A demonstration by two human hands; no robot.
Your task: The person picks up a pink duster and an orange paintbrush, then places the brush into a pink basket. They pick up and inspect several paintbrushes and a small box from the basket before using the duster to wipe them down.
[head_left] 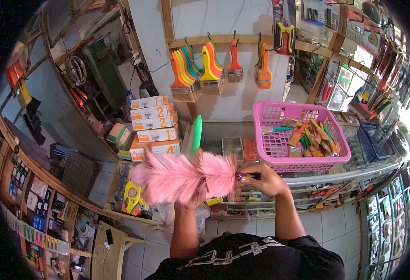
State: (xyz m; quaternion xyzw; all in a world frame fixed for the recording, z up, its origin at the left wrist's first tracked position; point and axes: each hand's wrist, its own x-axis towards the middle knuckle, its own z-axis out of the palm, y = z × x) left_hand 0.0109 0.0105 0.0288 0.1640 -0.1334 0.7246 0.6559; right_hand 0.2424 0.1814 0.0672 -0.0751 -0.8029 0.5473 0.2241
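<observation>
Holding pink feather duster, centre | right hand clamped round handle; left hand's fingers hidden, can't tell | paintbrushes partly hung, upper centre; others in basket

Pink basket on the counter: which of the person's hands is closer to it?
The right. The right hand, gripping the pink duster, is just in front of the basket's near left corner; the left hand is farther left, mostly hidden behind the duster.

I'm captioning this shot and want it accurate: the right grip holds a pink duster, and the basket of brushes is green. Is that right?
Not quite: the basket is pink, as the head view shows. The rest holds: brushes lie in it, and the right grip holds the pink duster.
</observation>
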